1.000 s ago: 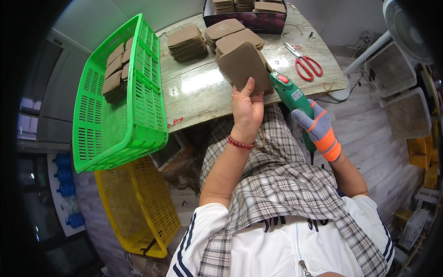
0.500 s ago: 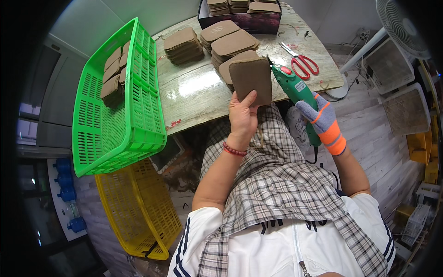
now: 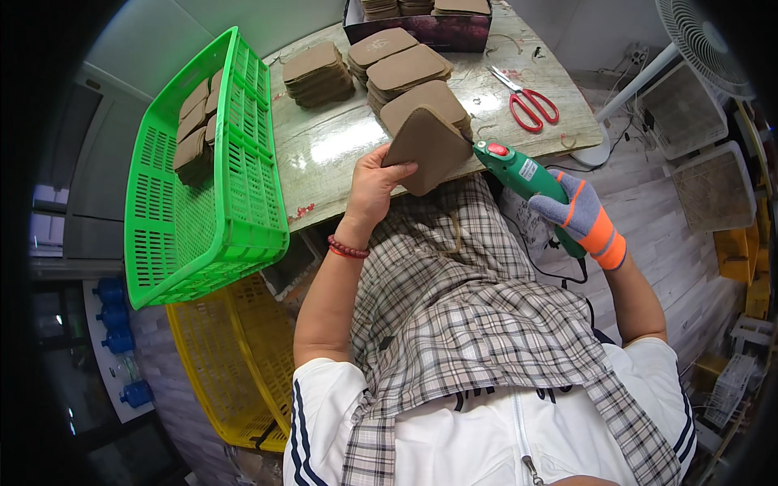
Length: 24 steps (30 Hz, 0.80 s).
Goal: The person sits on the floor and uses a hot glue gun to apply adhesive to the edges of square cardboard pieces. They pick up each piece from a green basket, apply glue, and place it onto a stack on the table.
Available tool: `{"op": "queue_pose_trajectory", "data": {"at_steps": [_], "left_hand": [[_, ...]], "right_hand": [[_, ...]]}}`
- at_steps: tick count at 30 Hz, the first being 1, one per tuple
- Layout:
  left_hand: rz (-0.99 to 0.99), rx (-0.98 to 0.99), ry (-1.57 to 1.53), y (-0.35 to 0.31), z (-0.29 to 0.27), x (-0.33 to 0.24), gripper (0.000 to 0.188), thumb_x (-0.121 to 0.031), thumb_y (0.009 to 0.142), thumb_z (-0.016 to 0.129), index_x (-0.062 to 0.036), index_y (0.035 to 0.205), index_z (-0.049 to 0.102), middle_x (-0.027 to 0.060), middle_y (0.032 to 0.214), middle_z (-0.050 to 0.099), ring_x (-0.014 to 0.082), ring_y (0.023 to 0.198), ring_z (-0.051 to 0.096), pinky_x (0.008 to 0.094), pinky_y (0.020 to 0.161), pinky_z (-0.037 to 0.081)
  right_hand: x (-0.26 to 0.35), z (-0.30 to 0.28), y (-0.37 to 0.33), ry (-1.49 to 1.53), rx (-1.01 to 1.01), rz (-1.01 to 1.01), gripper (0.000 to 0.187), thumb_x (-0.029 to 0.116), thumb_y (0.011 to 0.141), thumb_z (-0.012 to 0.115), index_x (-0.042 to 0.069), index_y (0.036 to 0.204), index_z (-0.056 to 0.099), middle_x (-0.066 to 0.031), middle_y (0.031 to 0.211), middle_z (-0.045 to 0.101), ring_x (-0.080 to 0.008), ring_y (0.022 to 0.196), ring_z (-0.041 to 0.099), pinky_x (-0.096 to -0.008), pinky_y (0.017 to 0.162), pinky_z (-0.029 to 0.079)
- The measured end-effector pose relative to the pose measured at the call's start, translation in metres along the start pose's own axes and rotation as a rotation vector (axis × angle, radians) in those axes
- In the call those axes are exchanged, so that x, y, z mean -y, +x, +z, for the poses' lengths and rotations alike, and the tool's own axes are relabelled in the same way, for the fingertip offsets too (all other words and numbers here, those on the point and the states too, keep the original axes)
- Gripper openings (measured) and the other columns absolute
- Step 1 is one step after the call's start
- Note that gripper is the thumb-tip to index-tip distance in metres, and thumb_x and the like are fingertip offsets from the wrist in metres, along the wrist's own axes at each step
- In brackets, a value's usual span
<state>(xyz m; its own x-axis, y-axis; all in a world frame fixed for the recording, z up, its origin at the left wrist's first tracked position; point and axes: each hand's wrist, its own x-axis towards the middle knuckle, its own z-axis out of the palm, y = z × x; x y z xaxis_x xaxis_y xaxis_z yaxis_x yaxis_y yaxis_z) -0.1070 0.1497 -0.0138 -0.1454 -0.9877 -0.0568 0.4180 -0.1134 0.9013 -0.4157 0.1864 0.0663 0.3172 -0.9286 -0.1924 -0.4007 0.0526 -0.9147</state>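
Note:
Pinched between thumb and fingers of my bare left hand [image 3: 375, 188] is a brown, round-cornered flat pad [image 3: 432, 151], tilted with one corner up. My right hand [image 3: 580, 217], in a grey and orange glove, is wrapped round a green handheld electric cutter [image 3: 523, 176] with a red button. The cutter's tip meets or nearly meets the pad's right edge; I cannot tell if it touches. Just beyond the held pad, a stack of like pads [image 3: 427, 104] stands at the table's near edge, with more stacks [image 3: 408, 68] behind it.
Red-handled scissors [image 3: 531, 109] lie on the table [image 3: 324, 174] at right. A dark box [image 3: 454, 34] of pads stands at the back. To the left are a green crate [image 3: 253, 190] holding pads and a yellow crate [image 3: 231, 356] below. A fan [image 3: 703, 40] stands far right; the cutter's cord [image 3: 567, 279] hangs down.
My left hand has moved left and turned the pad from upright to a slant. My right hand has shifted slightly right and down with the cutter, now angled more toward the pad's edge.

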Motion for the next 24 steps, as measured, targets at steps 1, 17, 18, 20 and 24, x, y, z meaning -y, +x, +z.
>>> {"op": "queue_pose_trajectory", "data": {"at_steps": [1, 17, 18, 20, 24], "left_hand": [[-0.033, 0.001, 0.018, -0.001, -0.001, -0.002, 0.036, 0.009, 0.08, 0.061, 0.0042, 0.116, 0.059, 0.0087, 0.102, 0.066, 0.014, 0.087, 0.064, 0.0272, 0.079, 0.053], [-0.262, 0.079, 0.093, -0.025, -0.01, -0.004, 0.035, 0.007, 0.077, 0.063, 0.0024, 0.111, 0.058, 0.007, 0.099, 0.065, 0.013, 0.085, 0.063, 0.0256, 0.078, 0.052], [-0.197, 0.063, 0.204, -0.025, -0.013, -0.008, 0.032, 0.008, 0.077, 0.064, 0.0015, 0.107, 0.058, 0.0055, 0.096, 0.064, 0.0117, 0.084, 0.062, 0.0244, 0.077, 0.05], [-0.069, 0.031, 0.426, -0.025, -0.016, -0.018, 0.026, 0.008, 0.075, 0.065, -0.0005, 0.099, 0.059, 0.0023, 0.091, 0.062, 0.0091, 0.081, 0.058, 0.0222, 0.075, 0.048], [-0.02, -0.058, 0.33, -0.024, -0.027, -0.026, 0.023, 0.007, 0.073, 0.069, -0.004, 0.089, 0.057, 0.0004, 0.082, 0.061, 0.0077, 0.074, 0.057, 0.0223, 0.068, 0.049]], "right_hand": [[-0.002, 0.001, -0.001, 0.008, 0.003, 0.018, 0.039, 0.027, 0.08, 0.073, 0.001, 0.106, 0.061, 0.0015, 0.071, 0.058, -0.0034, 0.058, 0.048, -0.0211, 0.053, 0.042], [0.0, 0.02, 0.006, 0.137, 0.096, 0.081, 0.035, 0.023, 0.084, 0.069, 0.001, 0.11, 0.059, 0.0029, 0.072, 0.056, -0.0029, 0.061, 0.048, -0.0194, 0.054, 0.041], [0.0, 0.019, 0.006, 0.118, 0.11, 0.08, 0.035, 0.023, 0.084, 0.068, 0.001, 0.11, 0.059, 0.0028, 0.072, 0.056, -0.003, 0.061, 0.048, -0.0195, 0.054, 0.041], [-0.001, 0.016, 0.005, 0.081, 0.137, 0.078, 0.035, 0.023, 0.084, 0.068, 0.001, 0.11, 0.059, 0.0025, 0.072, 0.056, -0.0031, 0.06, 0.049, -0.0195, 0.053, 0.041], [-0.001, 0.017, 0.002, 0.122, 0.148, 0.089, 0.035, 0.028, 0.082, 0.071, 0.002, 0.102, 0.062, 0.0034, 0.07, 0.057, -0.0018, 0.059, 0.048, -0.019, 0.052, 0.039]]}}
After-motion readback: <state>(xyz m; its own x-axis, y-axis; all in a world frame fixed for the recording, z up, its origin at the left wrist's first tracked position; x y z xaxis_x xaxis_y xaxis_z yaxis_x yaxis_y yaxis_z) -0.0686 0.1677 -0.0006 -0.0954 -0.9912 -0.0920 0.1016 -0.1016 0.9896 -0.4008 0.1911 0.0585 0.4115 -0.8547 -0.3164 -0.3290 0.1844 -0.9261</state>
